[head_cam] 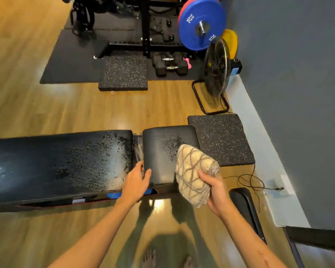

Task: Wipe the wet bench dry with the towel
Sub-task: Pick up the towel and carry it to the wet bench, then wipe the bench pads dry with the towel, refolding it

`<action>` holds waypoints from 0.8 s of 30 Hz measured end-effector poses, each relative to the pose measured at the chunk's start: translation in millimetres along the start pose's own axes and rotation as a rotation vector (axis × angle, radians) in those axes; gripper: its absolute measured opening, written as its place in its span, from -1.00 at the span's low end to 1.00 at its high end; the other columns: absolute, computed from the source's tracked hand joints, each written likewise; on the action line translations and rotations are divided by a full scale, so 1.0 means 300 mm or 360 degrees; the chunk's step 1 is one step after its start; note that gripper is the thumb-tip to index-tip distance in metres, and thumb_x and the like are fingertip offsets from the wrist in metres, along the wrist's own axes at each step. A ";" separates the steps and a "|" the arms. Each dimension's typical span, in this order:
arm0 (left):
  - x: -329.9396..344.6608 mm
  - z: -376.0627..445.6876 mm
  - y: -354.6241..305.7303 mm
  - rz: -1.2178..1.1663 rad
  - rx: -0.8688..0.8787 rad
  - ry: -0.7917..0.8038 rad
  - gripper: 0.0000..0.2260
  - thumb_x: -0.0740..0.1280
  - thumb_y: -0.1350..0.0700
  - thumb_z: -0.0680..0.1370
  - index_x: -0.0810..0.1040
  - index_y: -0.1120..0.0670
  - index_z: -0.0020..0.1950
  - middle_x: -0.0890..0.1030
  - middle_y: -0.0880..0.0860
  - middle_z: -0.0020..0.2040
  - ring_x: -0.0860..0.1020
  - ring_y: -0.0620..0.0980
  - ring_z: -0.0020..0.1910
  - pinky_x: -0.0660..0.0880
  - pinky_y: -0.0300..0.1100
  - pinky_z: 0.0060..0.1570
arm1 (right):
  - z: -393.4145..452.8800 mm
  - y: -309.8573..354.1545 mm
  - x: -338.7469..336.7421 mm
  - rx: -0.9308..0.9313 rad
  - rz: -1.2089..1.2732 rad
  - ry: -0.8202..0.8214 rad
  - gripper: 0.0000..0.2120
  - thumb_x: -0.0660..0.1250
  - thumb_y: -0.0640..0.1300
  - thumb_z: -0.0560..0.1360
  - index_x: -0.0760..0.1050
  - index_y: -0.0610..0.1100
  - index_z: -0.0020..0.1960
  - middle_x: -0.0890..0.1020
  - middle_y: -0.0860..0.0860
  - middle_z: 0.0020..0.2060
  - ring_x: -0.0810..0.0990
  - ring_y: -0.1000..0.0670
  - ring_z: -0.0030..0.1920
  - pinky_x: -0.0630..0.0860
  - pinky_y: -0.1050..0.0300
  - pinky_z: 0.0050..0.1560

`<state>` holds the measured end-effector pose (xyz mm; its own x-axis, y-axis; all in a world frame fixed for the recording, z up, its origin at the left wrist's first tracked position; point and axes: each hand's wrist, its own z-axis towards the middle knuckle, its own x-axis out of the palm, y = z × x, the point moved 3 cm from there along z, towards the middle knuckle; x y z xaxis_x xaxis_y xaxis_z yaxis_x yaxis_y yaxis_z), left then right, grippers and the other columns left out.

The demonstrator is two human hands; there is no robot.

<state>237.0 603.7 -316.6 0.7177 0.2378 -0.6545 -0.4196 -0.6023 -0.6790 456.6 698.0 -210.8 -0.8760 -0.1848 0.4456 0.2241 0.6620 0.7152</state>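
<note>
The long black padded bench (46, 163) is lying open along its left stretch. At its right end, the left hand (137, 180) and the beige diamond-patterned towel (193, 171) are crowding the near edge; a speckled black rubber mat (220, 138) is sitting just beyond.

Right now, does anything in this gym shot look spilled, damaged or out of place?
Yes: water beads across the bench's long pad and a smaller wet patch on the seat pad. A loose black cable trails across the floor beside the bench. No damage shows.

Beige towel (193, 171) (bunched) over wet bench (66, 163)
</note>
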 end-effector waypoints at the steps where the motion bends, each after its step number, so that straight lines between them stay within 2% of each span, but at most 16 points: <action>1: 0.072 0.041 0.047 0.0113 -0.0087 0.0014 -0.52 0.17 -0.10 0.63 0.32 0.15 0.45 0.54 0.15 0.26 0.52 0.15 0.22 0.45 0.07 0.21 | 0.059 0.010 -0.029 -0.0082 0.0015 -0.0031 -0.54 0.35 -0.28 0.42 0.49 -0.20 0.32 0.64 -0.20 0.20 0.62 -0.21 0.21 0.54 -0.17 0.24; 3: 0.187 0.120 0.125 0.0270 -0.0219 -0.0011 -0.49 0.13 -0.13 0.63 0.33 0.20 0.43 0.47 0.20 0.35 0.46 0.17 0.30 0.41 0.07 0.27 | 0.180 -0.013 -0.085 -0.0239 0.0062 -0.0092 -0.54 0.34 -0.25 0.40 0.50 -0.18 0.30 0.67 -0.17 0.17 0.64 -0.17 0.18 0.60 -0.09 0.16; 6: 0.309 0.253 0.162 0.0099 -0.0167 -0.0241 -0.49 0.14 -0.07 0.64 0.27 0.25 0.46 0.39 0.22 0.42 0.37 0.16 0.40 0.31 0.02 0.38 | 0.361 -0.027 -0.172 -0.0475 -0.0124 -0.0135 -0.54 0.47 -0.26 0.31 0.56 -0.14 0.21 0.72 -0.07 0.06 0.67 -0.12 0.12 0.63 0.04 0.04; 9: 0.405 0.314 0.199 -0.0280 -0.0116 -0.0538 -0.56 0.10 0.06 0.67 0.24 0.23 0.51 0.33 0.17 0.49 0.28 0.07 0.47 0.15 -0.11 0.44 | 0.533 -0.011 -0.230 -0.0732 -0.0641 -0.0064 -0.54 0.39 -0.30 0.34 0.54 -0.10 0.23 0.71 0.08 0.04 0.66 0.12 0.09 0.56 0.26 0.03; 11: 0.459 0.322 0.216 -0.0491 -0.0071 -0.0788 -0.58 0.03 0.09 0.68 0.26 0.22 0.51 0.34 0.14 0.48 0.28 0.05 0.47 0.12 -0.16 0.43 | 0.656 -0.005 -0.256 -0.0881 -0.1005 0.0054 -0.44 0.32 -0.46 0.40 0.47 -0.08 0.33 0.64 0.08 0.13 0.60 0.28 0.11 0.49 0.37 0.08; 12: 0.483 0.327 0.221 -0.0538 -0.0051 -0.0909 -0.56 0.00 0.08 0.66 0.29 0.22 0.50 0.37 0.14 0.46 0.31 0.05 0.45 0.15 -0.16 0.42 | 0.717 -0.011 -0.262 -0.0927 -0.1166 0.0106 -0.38 0.26 -0.53 0.39 0.46 -0.08 0.36 0.63 0.06 0.15 0.59 0.28 0.11 0.49 0.37 0.10; 13: 0.502 0.336 0.233 -0.0556 -0.0045 -0.1012 -0.53 -0.02 0.06 0.63 0.34 0.22 0.47 0.42 0.14 0.43 0.35 0.06 0.42 0.19 -0.15 0.39 | 0.777 -0.021 -0.259 -0.0959 -0.1286 0.0137 -0.31 0.21 -0.54 0.36 0.45 -0.06 0.40 0.62 0.03 0.17 0.60 0.22 0.11 0.50 0.33 0.12; 15: 0.521 0.345 0.259 -0.0600 -0.0010 -0.1205 -0.48 -0.05 0.02 0.57 0.43 0.22 0.41 0.50 0.14 0.36 0.40 0.06 0.37 0.24 -0.17 0.34 | 0.883 -0.055 -0.255 -0.1048 -0.1522 0.0222 -0.26 0.17 -0.43 0.30 0.42 -0.04 0.44 0.59 -0.03 0.21 0.57 0.09 0.10 0.49 0.25 0.13; 16: 0.530 0.348 0.266 -0.0633 0.0033 -0.1269 -0.46 -0.05 0.01 0.56 0.45 0.23 0.39 0.52 0.13 0.34 0.42 0.05 0.36 0.25 -0.19 0.33 | 0.937 -0.076 -0.252 -0.1120 -0.1703 0.0255 -0.27 0.16 -0.38 0.30 0.41 -0.06 0.45 0.55 -0.07 0.27 0.53 0.02 0.17 0.47 0.14 0.22; 18: 0.547 0.355 0.276 -0.0612 0.0092 -0.1310 -0.46 -0.05 0.02 0.55 0.47 0.23 0.37 0.53 0.13 0.34 0.43 0.06 0.36 0.24 -0.21 0.32 | 1.048 -0.129 -0.255 -0.1260 -0.2070 0.0373 -0.26 0.16 -0.33 0.29 0.37 -0.06 0.47 0.44 -0.09 0.42 0.40 -0.12 0.40 0.31 -0.16 0.43; 20: 0.548 0.357 0.279 -0.0463 0.0157 -0.1265 -0.46 -0.07 0.03 0.55 0.47 0.21 0.38 0.51 0.15 0.36 0.42 0.08 0.38 0.21 -0.25 0.31 | 1.132 -0.175 -0.270 -0.1268 -0.2270 0.0427 -0.18 0.15 -0.26 0.23 0.31 0.05 0.50 0.31 -0.06 0.52 0.21 -0.17 0.53 0.15 -0.34 0.47; 22: 0.538 0.368 0.294 -0.0212 0.0261 -0.1187 -0.39 -0.14 -0.03 0.52 0.47 0.20 0.38 0.50 0.17 0.37 0.42 0.14 0.38 0.21 -0.17 0.31 | 1.163 -0.202 -0.286 -0.1251 -0.2416 0.0386 -0.19 0.20 -0.16 0.29 0.23 0.12 0.54 0.19 -0.02 0.58 0.05 -0.16 0.58 0.06 -0.35 0.48; 24: 0.512 0.373 0.318 0.0049 0.0388 -0.1170 -0.30 -0.20 -0.04 0.46 0.49 0.26 0.35 0.53 0.25 0.32 0.48 0.24 0.31 0.29 -0.01 0.27 | 1.163 -0.218 -0.281 -0.1332 -0.2609 0.0392 -0.28 0.34 -0.06 0.47 0.15 0.13 0.57 0.12 0.02 0.60 -0.03 -0.14 0.60 0.03 -0.34 0.50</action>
<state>245.0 668.1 -519.1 0.1861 0.7197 -0.6689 -0.6052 -0.4523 -0.6551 366.7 923.7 -483.1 -0.3514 -0.3294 -0.8764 -0.4842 -0.7372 0.4713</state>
